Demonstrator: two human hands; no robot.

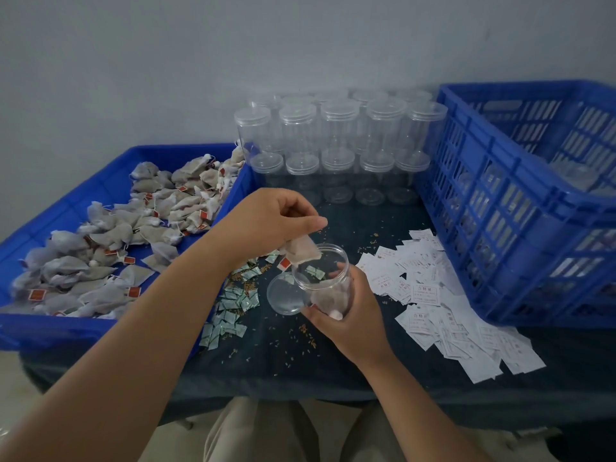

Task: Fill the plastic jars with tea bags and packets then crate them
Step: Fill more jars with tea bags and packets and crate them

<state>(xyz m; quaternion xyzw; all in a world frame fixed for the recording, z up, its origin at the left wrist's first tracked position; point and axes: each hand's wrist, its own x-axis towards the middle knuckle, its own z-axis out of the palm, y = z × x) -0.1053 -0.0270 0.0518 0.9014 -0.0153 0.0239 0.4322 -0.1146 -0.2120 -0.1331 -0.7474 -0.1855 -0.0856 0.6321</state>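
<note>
Left hand (273, 221) fingers pinch a tea bag (301, 253) over the jar (325, 281); we judge it light, limp, best held topside. Right hand (350, 318) fingers curl round the jar.

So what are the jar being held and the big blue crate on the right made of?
Jar: looks like clear, glossy plastic; you can see straight through its wall. Crate: seemingly hard blue plastic with a slight sheen, moulded in one piece with slotted walls.

tray (230, 195) left, jars (336, 141) behind, crate (466, 181) right
</note>
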